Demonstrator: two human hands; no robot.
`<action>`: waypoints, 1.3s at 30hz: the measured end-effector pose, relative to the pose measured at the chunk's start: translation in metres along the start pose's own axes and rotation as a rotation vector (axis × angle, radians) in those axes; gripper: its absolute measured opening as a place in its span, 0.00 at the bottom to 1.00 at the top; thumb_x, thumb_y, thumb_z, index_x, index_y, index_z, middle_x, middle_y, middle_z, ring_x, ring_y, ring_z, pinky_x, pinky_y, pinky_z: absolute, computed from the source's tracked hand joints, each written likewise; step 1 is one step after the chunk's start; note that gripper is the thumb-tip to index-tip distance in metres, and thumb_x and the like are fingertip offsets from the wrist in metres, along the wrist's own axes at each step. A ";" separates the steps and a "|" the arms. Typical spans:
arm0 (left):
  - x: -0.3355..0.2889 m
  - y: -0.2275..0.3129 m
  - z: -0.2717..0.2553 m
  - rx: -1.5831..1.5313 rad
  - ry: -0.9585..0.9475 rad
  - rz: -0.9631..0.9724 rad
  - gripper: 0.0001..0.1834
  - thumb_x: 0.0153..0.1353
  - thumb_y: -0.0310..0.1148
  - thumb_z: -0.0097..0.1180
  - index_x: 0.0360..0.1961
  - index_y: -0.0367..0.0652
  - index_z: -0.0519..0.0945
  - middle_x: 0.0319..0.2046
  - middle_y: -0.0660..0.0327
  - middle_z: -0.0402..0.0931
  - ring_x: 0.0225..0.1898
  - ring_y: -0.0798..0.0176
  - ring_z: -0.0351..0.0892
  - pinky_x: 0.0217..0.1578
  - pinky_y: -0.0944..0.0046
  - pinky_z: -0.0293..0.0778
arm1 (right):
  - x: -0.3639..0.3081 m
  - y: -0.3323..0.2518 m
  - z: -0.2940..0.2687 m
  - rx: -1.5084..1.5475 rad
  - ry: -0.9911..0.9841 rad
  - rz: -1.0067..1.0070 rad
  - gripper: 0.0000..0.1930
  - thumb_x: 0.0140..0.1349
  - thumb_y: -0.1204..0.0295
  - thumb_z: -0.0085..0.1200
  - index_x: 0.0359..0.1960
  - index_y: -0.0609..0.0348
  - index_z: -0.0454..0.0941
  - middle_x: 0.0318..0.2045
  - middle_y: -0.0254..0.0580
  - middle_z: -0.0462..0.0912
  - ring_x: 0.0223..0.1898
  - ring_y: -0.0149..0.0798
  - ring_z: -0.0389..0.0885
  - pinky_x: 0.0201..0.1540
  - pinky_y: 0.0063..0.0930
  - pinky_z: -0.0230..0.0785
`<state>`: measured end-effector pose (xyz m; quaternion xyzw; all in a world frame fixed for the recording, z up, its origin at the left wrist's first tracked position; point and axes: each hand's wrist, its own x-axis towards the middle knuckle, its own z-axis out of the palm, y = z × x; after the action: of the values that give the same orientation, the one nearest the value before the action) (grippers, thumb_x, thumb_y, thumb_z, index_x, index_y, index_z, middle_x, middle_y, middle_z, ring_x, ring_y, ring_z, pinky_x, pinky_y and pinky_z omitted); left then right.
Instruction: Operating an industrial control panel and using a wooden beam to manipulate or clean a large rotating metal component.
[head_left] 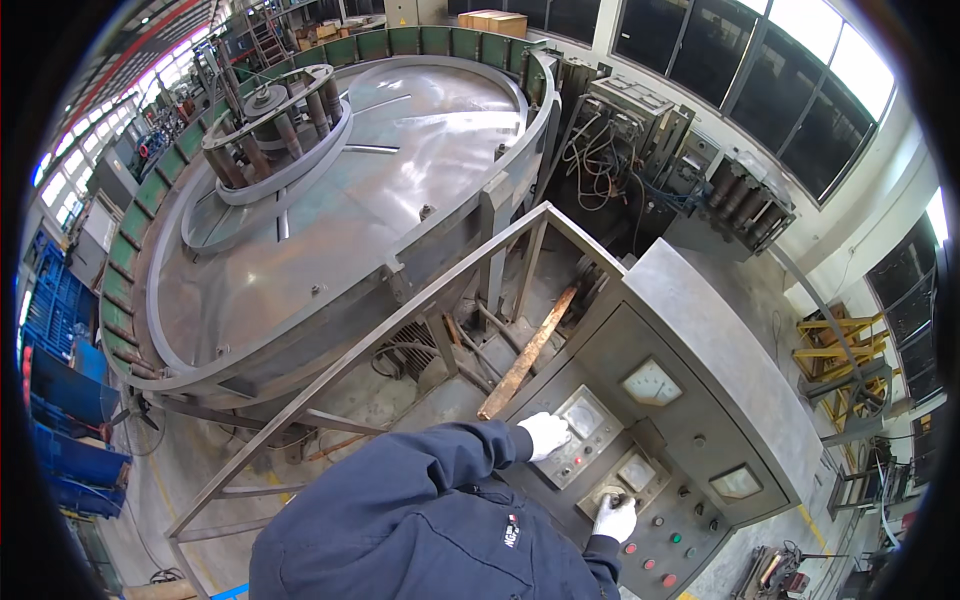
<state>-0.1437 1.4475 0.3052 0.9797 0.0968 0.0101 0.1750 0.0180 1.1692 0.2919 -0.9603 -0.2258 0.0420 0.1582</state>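
A grey control cabinet [700,380] stands in front of me, with gauges, knobs and buttons on its sloping face. My left hand [546,436], in a white glove, is at the upper meter module [590,432], beside its gauge and a lit red lamp [578,460]. Its fingers look curled against the module; what they grip, if anything, is hidden. My right hand [614,519], also gloved in white, pinches a dark knob [617,499] on the lower meter module [634,470]. Several red and green buttons [668,580] sit beside and below this hand.
A large round machine with a metal table [340,260] and green rim fills the left. A metal railing [380,335] runs between it and me. A wooden plank [530,352] leans by the cabinet. Cables [600,150] hang behind; a yellow frame [840,350] stands right.
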 end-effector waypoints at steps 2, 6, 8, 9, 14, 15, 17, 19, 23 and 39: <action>-0.001 0.001 -0.001 -0.001 0.009 0.001 0.10 0.63 0.35 0.61 0.44 0.45 0.85 0.40 0.55 0.81 0.45 0.50 0.84 0.43 0.49 0.78 | 0.000 -0.001 0.000 0.004 0.003 0.000 0.20 0.60 0.57 0.72 0.45 0.59 0.82 0.37 0.55 0.90 0.40 0.58 0.90 0.46 0.50 0.81; 0.000 -0.002 0.004 -0.007 0.004 -0.007 0.10 0.63 0.35 0.61 0.43 0.45 0.85 0.39 0.55 0.81 0.44 0.50 0.84 0.43 0.49 0.78 | 0.002 0.000 0.001 0.010 -0.013 0.011 0.20 0.60 0.58 0.72 0.45 0.59 0.83 0.38 0.55 0.90 0.41 0.58 0.90 0.47 0.49 0.81; 0.001 -0.002 0.004 -0.009 -0.002 -0.007 0.10 0.62 0.35 0.61 0.43 0.45 0.85 0.39 0.55 0.81 0.44 0.50 0.84 0.43 0.50 0.79 | 0.002 0.002 0.003 0.016 -0.009 0.010 0.20 0.60 0.57 0.72 0.45 0.59 0.83 0.38 0.54 0.90 0.41 0.57 0.90 0.47 0.49 0.81; 0.001 -0.001 0.003 -0.006 -0.001 -0.005 0.10 0.62 0.35 0.62 0.43 0.45 0.85 0.39 0.56 0.81 0.44 0.50 0.84 0.43 0.50 0.79 | 0.001 0.003 0.003 0.016 -0.005 0.007 0.20 0.60 0.57 0.72 0.45 0.58 0.83 0.38 0.54 0.90 0.41 0.57 0.90 0.47 0.49 0.81; 0.000 -0.002 0.004 0.008 0.018 0.000 0.10 0.61 0.34 0.63 0.42 0.46 0.85 0.39 0.56 0.81 0.43 0.51 0.84 0.42 0.50 0.79 | -0.001 -0.007 -0.004 0.039 0.039 -0.005 0.17 0.59 0.60 0.71 0.41 0.59 0.84 0.35 0.53 0.90 0.39 0.56 0.90 0.46 0.48 0.81; 0.000 -0.002 0.004 0.011 0.023 0.003 0.10 0.60 0.34 0.63 0.42 0.46 0.85 0.39 0.56 0.81 0.43 0.51 0.84 0.42 0.51 0.79 | -0.001 -0.008 -0.004 0.043 0.042 -0.008 0.17 0.59 0.60 0.71 0.41 0.59 0.84 0.35 0.53 0.90 0.39 0.56 0.90 0.46 0.48 0.81; 0.000 -0.001 0.003 0.017 0.033 0.011 0.10 0.60 0.34 0.63 0.42 0.46 0.85 0.39 0.56 0.81 0.43 0.51 0.84 0.41 0.51 0.79 | -0.002 -0.007 -0.005 0.050 0.047 -0.011 0.17 0.59 0.61 0.71 0.41 0.60 0.84 0.35 0.53 0.90 0.39 0.57 0.90 0.46 0.48 0.81; 0.001 0.000 -0.001 0.010 0.018 0.009 0.10 0.60 0.34 0.63 0.42 0.46 0.85 0.38 0.56 0.81 0.43 0.51 0.85 0.41 0.51 0.79 | -0.001 -0.003 -0.001 0.026 0.054 -0.011 0.17 0.59 0.61 0.71 0.41 0.60 0.84 0.36 0.53 0.91 0.39 0.57 0.90 0.46 0.48 0.81; 0.000 -0.001 0.001 0.009 0.023 0.004 0.10 0.60 0.34 0.63 0.42 0.45 0.84 0.38 0.56 0.81 0.43 0.51 0.85 0.41 0.50 0.79 | -0.001 -0.003 0.000 0.014 0.048 -0.010 0.17 0.59 0.61 0.71 0.42 0.60 0.84 0.36 0.53 0.91 0.40 0.57 0.90 0.47 0.48 0.81; 0.000 -0.001 0.002 0.013 0.020 0.022 0.10 0.60 0.34 0.63 0.42 0.45 0.85 0.39 0.56 0.81 0.43 0.51 0.84 0.41 0.51 0.79 | -0.004 -0.002 -0.003 0.075 0.019 -0.058 0.18 0.62 0.62 0.69 0.48 0.60 0.84 0.41 0.54 0.91 0.44 0.57 0.90 0.50 0.47 0.81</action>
<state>-0.1443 1.4478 0.3029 0.9817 0.0881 0.0212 0.1677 0.0141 1.1688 0.2958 -0.9471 -0.2504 0.0364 0.1972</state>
